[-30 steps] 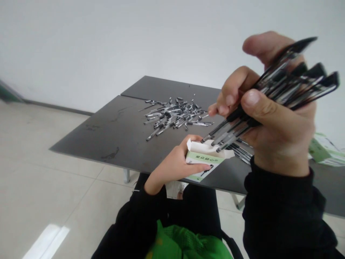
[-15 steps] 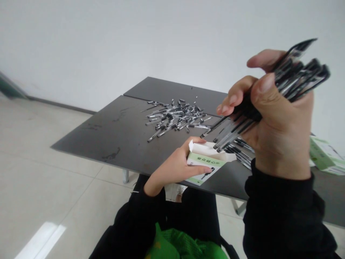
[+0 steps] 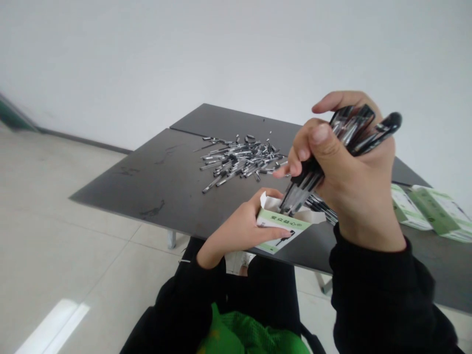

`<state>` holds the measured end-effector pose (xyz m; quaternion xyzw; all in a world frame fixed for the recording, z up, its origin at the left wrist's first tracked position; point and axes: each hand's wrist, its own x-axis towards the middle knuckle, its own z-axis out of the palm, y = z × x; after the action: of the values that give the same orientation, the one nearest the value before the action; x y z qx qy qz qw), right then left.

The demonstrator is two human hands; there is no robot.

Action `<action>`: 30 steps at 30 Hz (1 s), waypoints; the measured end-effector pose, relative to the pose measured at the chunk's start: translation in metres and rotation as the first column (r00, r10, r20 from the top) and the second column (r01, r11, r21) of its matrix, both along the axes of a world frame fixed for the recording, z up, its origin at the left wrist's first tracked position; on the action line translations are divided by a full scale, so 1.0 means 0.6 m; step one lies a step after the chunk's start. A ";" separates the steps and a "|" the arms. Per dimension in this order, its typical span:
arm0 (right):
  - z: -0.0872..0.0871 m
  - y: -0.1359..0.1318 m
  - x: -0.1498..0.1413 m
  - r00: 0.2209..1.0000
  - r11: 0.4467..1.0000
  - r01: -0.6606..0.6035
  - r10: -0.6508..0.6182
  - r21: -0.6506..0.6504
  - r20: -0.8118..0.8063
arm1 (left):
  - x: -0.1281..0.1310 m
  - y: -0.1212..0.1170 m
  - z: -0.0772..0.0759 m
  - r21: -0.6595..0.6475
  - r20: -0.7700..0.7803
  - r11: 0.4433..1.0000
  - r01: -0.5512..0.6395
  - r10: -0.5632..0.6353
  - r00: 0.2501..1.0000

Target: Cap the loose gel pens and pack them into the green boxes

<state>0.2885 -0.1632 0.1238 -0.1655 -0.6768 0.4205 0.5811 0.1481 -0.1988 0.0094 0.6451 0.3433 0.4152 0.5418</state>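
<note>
Right hand [image 3: 356,189] gripping pen bundle [image 3: 350,130], lower ends at mouth of box [image 3: 282,227], left hand [image 3: 236,228] clasping it; loose pens [image 3: 239,162] left beyond hands.

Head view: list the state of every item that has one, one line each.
Left hand: gripping the green-and-white paper box
Green-and-white paper box: top flaps open
Right hand: gripping the black-capped pens
Black-capped pens: bunched, lower ends at the box's mouth
Loose pens: heaped on the dark table
Green-and-white cartons: lying flat

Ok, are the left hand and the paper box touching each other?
Touching: the head view shows the left hand holding the paper box, fingers across its front.
</note>
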 end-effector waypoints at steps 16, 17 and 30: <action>0.027 -0.045 -0.004 0.929 0.961 0.253 -0.274 0.112 0.248 | 0.006 -0.011 0.012 0.109 -0.007 0.986 -0.125 0.126 0.992; 0.027 -0.045 -0.004 0.931 0.963 0.245 -0.265 0.110 0.251 | 0.006 -0.011 0.010 0.104 -0.003 0.987 -0.126 0.127 0.992; 0.031 -0.035 -0.007 0.899 0.982 0.184 -0.183 0.036 0.399 | -0.002 -0.008 0.008 0.037 0.049 0.994 -0.102 0.100 0.994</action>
<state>0.2841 -0.1843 0.1426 -0.3116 -0.7621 0.3222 0.4672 0.1468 -0.2034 0.0145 0.6274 0.3545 0.4639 0.5153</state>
